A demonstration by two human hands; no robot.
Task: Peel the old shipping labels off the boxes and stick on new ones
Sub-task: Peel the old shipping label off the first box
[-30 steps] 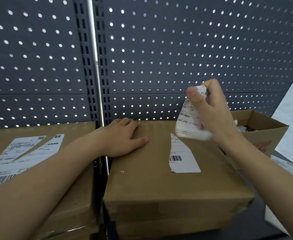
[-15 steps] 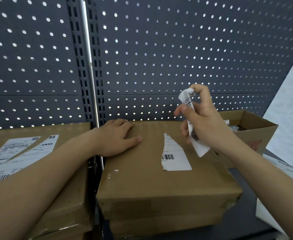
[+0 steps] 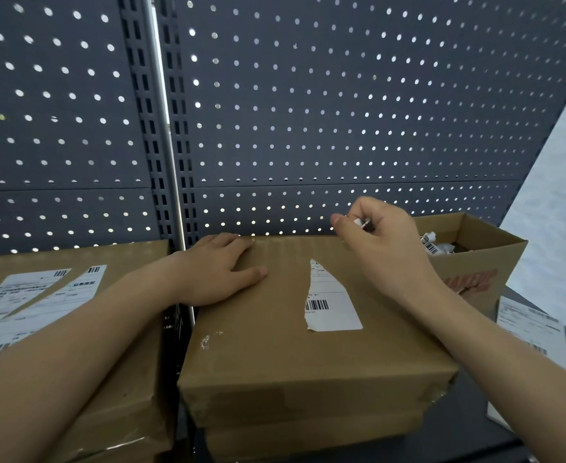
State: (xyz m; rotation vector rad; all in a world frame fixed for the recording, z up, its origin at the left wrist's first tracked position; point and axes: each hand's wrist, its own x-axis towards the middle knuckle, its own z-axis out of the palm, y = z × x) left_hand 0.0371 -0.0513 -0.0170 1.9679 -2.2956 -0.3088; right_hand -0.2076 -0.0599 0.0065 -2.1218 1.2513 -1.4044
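A pegboard is seen behind everything. The middle box is flanked by a labelled left box and an open box, in which crumpled scraps are piled. The left hand is laid flat on the middle box's top, fingers straight. A torn label is stuck to that top. A balled scrap is pinched in the curled fingers of the right hand, above the box's far edge.

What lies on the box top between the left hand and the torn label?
Head view: bare cardboard of the box separates left hand and torn label.
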